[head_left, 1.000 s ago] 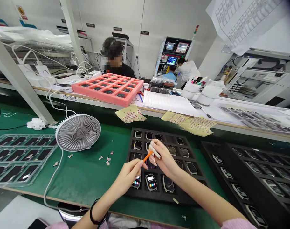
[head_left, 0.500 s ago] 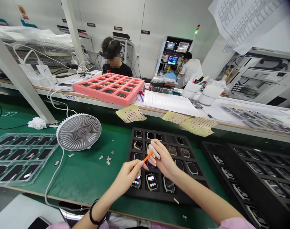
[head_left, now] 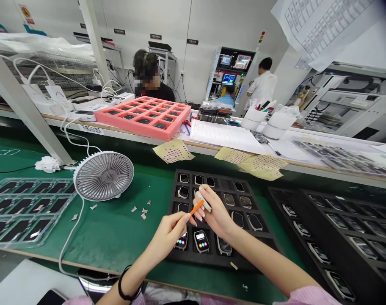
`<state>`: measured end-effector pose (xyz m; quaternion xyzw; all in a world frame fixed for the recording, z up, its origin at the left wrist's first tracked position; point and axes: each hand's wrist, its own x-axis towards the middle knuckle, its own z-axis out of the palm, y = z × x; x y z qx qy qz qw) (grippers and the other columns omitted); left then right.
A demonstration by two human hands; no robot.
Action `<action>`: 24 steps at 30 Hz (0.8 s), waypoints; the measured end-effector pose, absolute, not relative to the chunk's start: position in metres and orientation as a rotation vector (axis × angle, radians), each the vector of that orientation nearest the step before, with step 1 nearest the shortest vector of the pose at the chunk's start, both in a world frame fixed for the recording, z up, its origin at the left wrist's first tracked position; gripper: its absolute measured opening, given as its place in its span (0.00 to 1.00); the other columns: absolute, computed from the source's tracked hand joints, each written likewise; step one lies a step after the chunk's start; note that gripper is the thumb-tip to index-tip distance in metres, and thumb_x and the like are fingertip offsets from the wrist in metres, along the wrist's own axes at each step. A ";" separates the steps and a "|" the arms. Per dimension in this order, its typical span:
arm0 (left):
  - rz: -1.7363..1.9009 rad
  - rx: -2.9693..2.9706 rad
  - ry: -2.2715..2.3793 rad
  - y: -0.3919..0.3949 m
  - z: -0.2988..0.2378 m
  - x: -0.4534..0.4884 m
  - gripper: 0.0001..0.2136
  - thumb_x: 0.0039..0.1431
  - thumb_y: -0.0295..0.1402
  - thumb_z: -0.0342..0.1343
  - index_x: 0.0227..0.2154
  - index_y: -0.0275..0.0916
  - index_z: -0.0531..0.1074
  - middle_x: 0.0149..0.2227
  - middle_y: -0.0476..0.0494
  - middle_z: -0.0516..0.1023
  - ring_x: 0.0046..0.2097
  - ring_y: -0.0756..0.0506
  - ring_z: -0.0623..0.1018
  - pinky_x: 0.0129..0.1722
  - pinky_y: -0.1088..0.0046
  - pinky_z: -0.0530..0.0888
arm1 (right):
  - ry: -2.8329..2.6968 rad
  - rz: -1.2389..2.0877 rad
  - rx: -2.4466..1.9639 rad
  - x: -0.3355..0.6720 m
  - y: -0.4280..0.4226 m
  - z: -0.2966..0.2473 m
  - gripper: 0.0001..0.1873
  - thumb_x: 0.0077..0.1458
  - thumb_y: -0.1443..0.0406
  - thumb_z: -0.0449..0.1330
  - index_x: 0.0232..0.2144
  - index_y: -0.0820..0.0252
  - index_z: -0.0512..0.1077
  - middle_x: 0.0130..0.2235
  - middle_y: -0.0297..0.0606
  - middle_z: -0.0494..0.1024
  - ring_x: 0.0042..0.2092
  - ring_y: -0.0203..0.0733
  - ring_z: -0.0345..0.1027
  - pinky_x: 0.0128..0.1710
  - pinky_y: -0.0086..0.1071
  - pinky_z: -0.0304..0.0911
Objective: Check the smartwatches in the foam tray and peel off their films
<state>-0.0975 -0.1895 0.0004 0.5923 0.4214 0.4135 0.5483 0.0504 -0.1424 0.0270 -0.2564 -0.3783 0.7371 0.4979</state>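
Pinched between thumb and finger of my left hand (head_left: 171, 229) is a thin orange stick (head_left: 197, 207). My right hand (head_left: 219, 215) grips a small pale smartwatch (head_left: 207, 206), seen edge-on, and the stick's far end meets it or lies just in front of it. Which part of the watch the tip touches cannot be made out. Both hands are above a black foam tray (head_left: 226, 184) with smartwatches in its pockets. Near my left wrist, a watch with a lit screen (head_left: 201, 241) sits in the front row.
A white fan (head_left: 104, 176) stands left, beside a clear tray (head_left: 70, 202) of dark screens. Paper scraps (head_left: 144, 210) lie on the green mat. More black trays (head_left: 335, 254) are at right. The shelf holds a pink foam tray (head_left: 132, 127). Several people are beyond.
Both hands stay nearly in place. The orange stick's tip has shifted slightly against the watch, and the watch has turned a little. A person in white at the back has moved right.
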 end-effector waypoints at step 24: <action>1.039 1.190 0.950 -0.183 -0.009 -0.098 0.22 0.57 0.53 0.49 0.26 0.36 0.68 0.13 0.60 0.52 0.16 0.56 0.49 0.15 0.80 0.50 | -0.763 1.890 -0.610 0.044 -0.144 0.020 0.16 0.54 0.59 0.61 0.22 0.57 0.59 0.14 0.21 0.57 0.14 0.26 0.38 0.15 0.22 0.45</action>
